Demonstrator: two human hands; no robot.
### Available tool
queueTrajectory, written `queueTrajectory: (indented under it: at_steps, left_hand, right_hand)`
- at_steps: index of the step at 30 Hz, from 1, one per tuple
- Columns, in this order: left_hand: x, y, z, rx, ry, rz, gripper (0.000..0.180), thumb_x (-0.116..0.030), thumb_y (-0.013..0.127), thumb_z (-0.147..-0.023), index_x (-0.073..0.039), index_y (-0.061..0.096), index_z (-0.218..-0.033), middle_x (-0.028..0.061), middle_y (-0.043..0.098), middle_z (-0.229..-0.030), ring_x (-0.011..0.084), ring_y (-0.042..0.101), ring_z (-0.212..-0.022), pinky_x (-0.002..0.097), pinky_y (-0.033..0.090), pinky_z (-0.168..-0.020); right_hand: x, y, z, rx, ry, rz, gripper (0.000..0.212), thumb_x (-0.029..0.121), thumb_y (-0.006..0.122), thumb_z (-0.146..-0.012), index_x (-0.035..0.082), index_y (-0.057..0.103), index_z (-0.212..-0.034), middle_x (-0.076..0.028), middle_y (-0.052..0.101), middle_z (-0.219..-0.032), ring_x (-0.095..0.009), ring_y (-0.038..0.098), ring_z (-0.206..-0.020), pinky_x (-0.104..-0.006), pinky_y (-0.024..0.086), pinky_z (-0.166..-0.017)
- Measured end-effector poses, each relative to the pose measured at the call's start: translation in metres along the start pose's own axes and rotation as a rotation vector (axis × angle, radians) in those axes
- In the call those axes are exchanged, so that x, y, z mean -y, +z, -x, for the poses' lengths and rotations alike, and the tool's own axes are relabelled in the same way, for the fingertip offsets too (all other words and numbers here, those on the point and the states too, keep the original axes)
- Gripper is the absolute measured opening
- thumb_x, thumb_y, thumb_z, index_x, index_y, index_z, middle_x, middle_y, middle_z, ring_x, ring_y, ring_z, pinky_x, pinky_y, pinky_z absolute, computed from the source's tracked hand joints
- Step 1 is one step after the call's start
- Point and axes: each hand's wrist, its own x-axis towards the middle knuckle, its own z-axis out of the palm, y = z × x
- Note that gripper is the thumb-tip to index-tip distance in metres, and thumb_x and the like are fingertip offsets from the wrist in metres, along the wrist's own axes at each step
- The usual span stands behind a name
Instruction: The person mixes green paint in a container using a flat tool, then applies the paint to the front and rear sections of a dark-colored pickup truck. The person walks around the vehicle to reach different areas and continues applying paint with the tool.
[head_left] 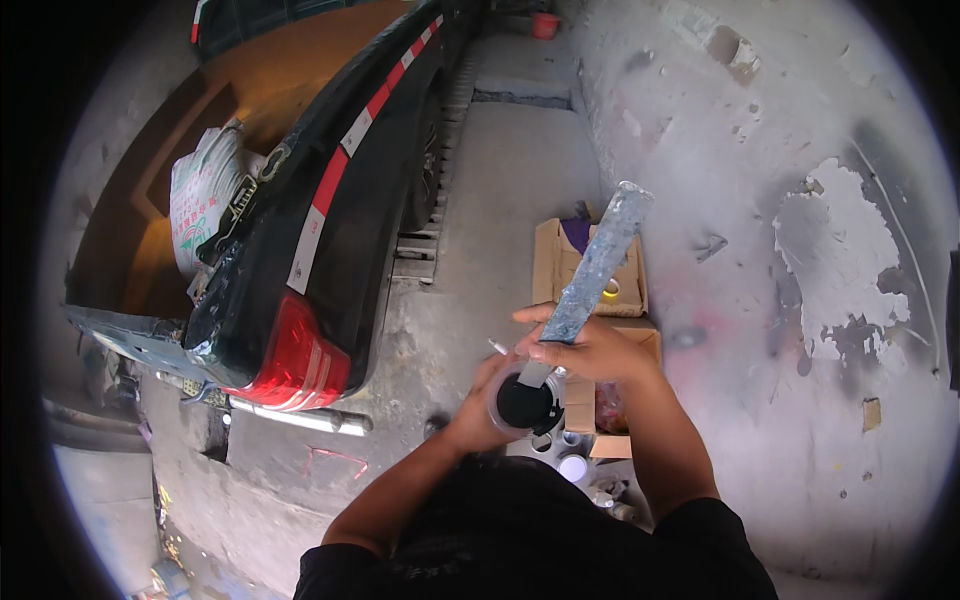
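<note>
My left hand (478,415) is wrapped round a clear plastic cup (497,412) with black liquid (524,404), probably paint, inside. A thin white stick (497,347), like a cigarette, pokes out by its fingers. My right hand (600,352) grips a long, flat stirring stick (598,265), grey-blue and crusted with dried paint. The stick slants over the cup; its pale lower end reaches into the cup's mouth, and its tip is hidden in the black liquid. The fingers of my right hand are partly spread along the stick.
A dark truck (370,190) with a red tail light (300,360) stands on the left, a white sack (200,200) in its bed. Cardboard boxes (550,262) and several cans (572,467) sit beyond and below my hands. A patchy wall (740,250) bounds the right.
</note>
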Motion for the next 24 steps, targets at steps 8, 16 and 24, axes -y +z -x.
queueTrajectory:
  at_steps: [8, 16, 24]
  left_hand:
    - [0.047, -0.017, -0.086, 0.075, -0.003, 0.006, 0.103, -0.017, 0.089, -0.06, -0.002, 0.036, -0.146, 0.0232, 0.039, -0.144, 0.0388, 0.035, -0.137, 0.0434, 0.035, -0.113]
    - [0.129, -0.052, -0.191, 0.069, 0.073, 0.16, 0.119, -0.015, 0.091, -0.057, -0.004, 0.022, -0.153, 0.0243, 0.033, -0.145, 0.041, 0.031, -0.14, 0.044, 0.032, -0.115]
    - [0.161, -0.099, -0.29, 0.041, -0.12, 0.086, 0.12, -0.01, 0.089, -0.059, -0.002, 0.016, -0.154, 0.0224, 0.028, -0.147, 0.0384, 0.037, -0.137, 0.0411, 0.037, -0.112]
  right_hand:
    - [-0.017, -0.066, -0.054, -0.073, 0.124, -0.217, 0.052, 0.036, 0.056, -0.1, 0.005, 0.048, -0.141, -0.011, 0.067, -0.116, -0.021, 0.06, -0.112, -0.0346, 0.053, -0.085]
    - [-0.014, -0.14, -0.149, -0.185, 0.122, -0.314, 0.05, 0.04, 0.045, -0.103, 0.007, 0.051, -0.14, -0.012, 0.063, -0.119, -0.023, 0.059, -0.112, -0.0373, 0.054, -0.084]
    - [-0.025, -0.217, -0.24, -0.28, 0.086, -0.398, 0.046, 0.029, 0.048, -0.101, 0.001, 0.05, -0.138, -0.015, 0.065, -0.113, -0.025, 0.064, -0.105, -0.0399, 0.052, -0.089]
